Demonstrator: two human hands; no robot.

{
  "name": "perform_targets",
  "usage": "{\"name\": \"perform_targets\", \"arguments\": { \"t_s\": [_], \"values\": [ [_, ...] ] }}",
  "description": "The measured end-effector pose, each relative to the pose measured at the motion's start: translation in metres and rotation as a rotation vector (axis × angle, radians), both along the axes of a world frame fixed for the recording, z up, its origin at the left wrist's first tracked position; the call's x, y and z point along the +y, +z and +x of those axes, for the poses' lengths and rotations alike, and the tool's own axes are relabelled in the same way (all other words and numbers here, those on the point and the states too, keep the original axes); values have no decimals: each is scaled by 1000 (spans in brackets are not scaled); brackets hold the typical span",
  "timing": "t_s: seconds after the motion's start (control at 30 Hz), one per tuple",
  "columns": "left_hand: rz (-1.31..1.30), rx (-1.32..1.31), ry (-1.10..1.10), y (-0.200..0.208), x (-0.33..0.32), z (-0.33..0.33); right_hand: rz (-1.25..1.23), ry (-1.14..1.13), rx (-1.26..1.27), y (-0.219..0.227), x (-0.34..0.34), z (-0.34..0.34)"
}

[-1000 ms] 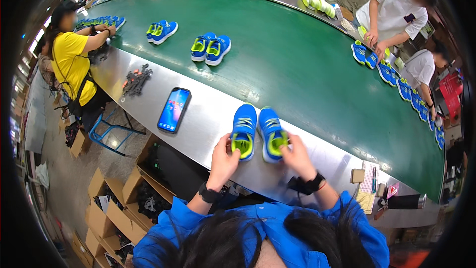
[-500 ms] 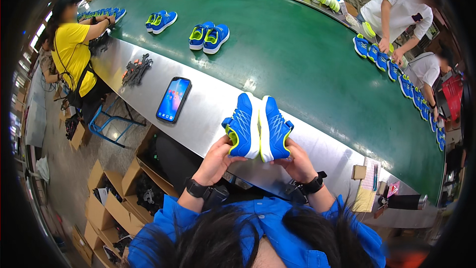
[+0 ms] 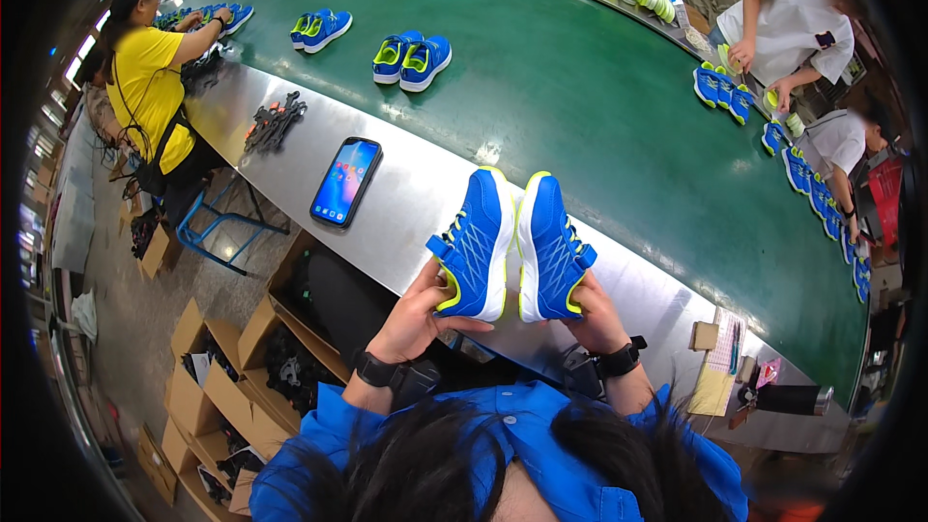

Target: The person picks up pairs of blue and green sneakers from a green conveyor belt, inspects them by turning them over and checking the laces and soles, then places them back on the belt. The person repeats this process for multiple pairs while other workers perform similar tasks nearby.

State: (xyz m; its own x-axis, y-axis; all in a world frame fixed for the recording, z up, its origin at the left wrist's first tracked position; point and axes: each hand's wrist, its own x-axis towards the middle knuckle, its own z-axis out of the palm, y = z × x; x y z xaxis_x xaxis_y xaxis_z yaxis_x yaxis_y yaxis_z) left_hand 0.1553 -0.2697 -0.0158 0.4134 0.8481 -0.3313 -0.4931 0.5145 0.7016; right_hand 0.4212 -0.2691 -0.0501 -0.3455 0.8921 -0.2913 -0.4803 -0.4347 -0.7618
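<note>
My left hand [image 3: 412,317] grips a blue sneaker [image 3: 478,249] by its heel. A matching blue sneaker [image 3: 551,251] is held at the heel by my right hand [image 3: 597,314]. Both shoes have lime-green lining, white soles and a strap across the top. They are held side by side over the metal ledge [image 3: 416,213], toes pointing away from me and soles turned toward each other. A narrow gap runs between them. Some of my fingers are hidden behind the heels.
A phone [image 3: 345,182] and black straps [image 3: 275,122] lie on the ledge at left. Blue shoe pairs [image 3: 413,61] sit on the green belt [image 3: 580,116]. Notes and pens [image 3: 723,358] lie at right. A person in yellow [image 3: 150,77] and people in white [image 3: 797,10] handle shoes. Cardboard boxes [image 3: 227,396] stand lower left.
Both shoes have come a little closer to me and tipped, showing more of their outer sides. The gap at their heels has widened. At right, a person's hands have shifted along the row of shoes.
</note>
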Motion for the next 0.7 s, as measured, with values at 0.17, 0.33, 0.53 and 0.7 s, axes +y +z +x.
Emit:
{"name": "perform_targets", "arguments": {
  "t_s": [0.17, 0.33, 0.53, 0.7],
  "values": [
    [309, 377, 170, -20, -6, -13, 144, -136, -245, 4, -2, 6],
    [676, 1069, 310, 8, -16, 6, 596, -337, -867, 17, -13, 4],
    [878, 1528, 187, -20, -33, 23, 851, -228, -1569, 13, -32, 1],
    [955, 1534, 249, -28, -36, 24, 806, -216, -1540, 9, -42, 8]
  ]
}}
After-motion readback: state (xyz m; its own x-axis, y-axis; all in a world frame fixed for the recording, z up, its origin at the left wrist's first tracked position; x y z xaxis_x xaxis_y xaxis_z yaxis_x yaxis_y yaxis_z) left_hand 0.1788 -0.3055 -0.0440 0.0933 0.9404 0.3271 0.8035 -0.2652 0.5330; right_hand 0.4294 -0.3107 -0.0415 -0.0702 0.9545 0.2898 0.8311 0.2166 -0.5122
